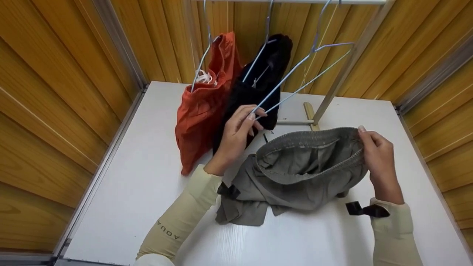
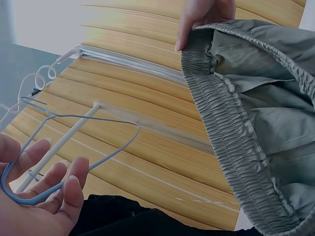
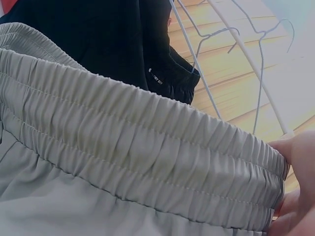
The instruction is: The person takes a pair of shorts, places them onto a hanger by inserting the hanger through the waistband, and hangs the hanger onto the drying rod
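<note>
My left hand [image 1: 238,127] grips the lower left end of a light blue wire hanger [image 1: 284,79], whose hook reaches up to the rail. In the left wrist view, that hand's fingers curl round the hanger's bent end. With my right hand [image 1: 378,151] I pinch the elastic waistband of grey-green shorts [image 1: 295,192] at its right end. The waistband gapes open toward me, and the inside shows. Its left end sits near my left wrist, and the legs drape down to the white table. In the right wrist view, the gathered waistband [image 3: 142,132] spans the picture.
Red shorts [image 1: 201,114] with a white drawstring and black shorts [image 1: 266,70] hang on wire hangers to the left. A white rack rail [image 1: 295,2] runs overhead, with a post and foot [image 1: 310,114] on the white table [image 1: 144,155]. Wood-panelled walls [image 1: 55,111] enclose it.
</note>
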The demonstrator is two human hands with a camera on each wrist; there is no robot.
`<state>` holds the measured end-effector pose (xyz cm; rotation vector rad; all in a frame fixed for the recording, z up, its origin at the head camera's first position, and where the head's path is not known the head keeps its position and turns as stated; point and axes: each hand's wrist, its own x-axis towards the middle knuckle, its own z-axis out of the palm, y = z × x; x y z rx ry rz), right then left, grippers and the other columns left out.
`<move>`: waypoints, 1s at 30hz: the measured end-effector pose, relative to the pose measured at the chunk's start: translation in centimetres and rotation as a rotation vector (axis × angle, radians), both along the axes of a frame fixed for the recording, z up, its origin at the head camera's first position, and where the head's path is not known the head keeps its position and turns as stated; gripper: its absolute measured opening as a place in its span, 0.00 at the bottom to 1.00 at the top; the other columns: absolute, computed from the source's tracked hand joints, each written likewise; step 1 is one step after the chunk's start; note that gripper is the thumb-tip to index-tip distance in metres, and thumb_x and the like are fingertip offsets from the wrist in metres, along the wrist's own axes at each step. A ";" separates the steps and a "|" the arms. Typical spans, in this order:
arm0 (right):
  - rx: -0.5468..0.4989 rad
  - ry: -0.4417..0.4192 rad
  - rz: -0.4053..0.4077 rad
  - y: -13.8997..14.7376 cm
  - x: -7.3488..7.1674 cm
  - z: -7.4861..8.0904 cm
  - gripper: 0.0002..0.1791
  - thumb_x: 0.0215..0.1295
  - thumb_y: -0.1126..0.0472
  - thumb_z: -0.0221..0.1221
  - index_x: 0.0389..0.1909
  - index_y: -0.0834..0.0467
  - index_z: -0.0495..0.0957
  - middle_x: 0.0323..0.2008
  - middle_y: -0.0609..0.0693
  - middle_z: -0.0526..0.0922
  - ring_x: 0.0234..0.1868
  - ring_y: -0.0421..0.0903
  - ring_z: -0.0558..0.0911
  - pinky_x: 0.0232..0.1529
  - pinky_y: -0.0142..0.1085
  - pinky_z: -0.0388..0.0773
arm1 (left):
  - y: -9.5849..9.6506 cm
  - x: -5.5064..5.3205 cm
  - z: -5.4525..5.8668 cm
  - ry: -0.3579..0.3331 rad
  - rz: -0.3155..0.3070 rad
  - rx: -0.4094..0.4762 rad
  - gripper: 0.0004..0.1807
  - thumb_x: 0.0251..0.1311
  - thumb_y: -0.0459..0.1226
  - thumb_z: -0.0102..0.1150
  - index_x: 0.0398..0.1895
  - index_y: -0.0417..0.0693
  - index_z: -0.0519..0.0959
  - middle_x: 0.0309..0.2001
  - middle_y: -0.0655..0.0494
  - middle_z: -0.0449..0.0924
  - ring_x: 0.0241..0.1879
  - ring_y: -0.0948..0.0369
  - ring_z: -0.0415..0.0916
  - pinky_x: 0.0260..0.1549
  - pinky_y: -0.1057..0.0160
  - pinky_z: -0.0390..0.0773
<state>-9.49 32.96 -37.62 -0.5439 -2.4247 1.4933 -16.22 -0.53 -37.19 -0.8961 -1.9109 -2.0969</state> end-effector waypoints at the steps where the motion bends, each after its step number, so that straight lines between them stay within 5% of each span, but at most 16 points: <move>1: -0.002 0.002 -0.001 0.0 0.0 0.0 0.20 0.70 0.41 0.50 0.38 0.52 0.79 0.31 0.37 0.75 0.37 0.36 0.72 0.34 0.26 0.70 | -0.2 0.0 -0.1 -0.001 -0.002 -0.002 0.17 0.74 0.33 0.37 0.52 0.33 0.75 0.50 0.42 0.76 0.36 0.49 0.77 0.33 0.62 0.74; 11: -0.021 0.012 -0.016 0.3 -0.4 -0.1 0.19 0.70 0.41 0.50 0.35 0.51 0.79 0.25 0.37 0.72 0.30 0.35 0.71 0.28 0.27 0.69 | -2.3 0.6 -0.3 -0.034 -0.027 0.019 0.16 0.73 0.34 0.39 0.47 0.34 0.78 0.47 0.42 0.77 0.33 0.47 0.78 0.32 0.66 0.74; 20: 0.012 -0.011 0.000 0.6 -0.5 -0.1 0.22 0.70 0.39 0.49 0.39 0.53 0.79 0.29 0.38 0.73 0.34 0.36 0.71 0.32 0.27 0.70 | -3.8 1.1 -0.4 -0.014 -0.089 0.011 0.16 0.72 0.34 0.40 0.45 0.33 0.78 0.44 0.42 0.77 0.32 0.46 0.77 0.32 0.64 0.75; 30: -0.005 -0.013 -0.007 0.8 -0.4 -0.2 0.22 0.70 0.39 0.48 0.39 0.52 0.79 0.28 0.38 0.73 0.34 0.36 0.72 0.32 0.28 0.70 | -6.2 1.4 0.2 -0.070 -0.171 -0.074 0.17 0.73 0.37 0.38 0.43 0.36 0.78 0.40 0.37 0.80 0.31 0.49 0.78 0.33 0.61 0.77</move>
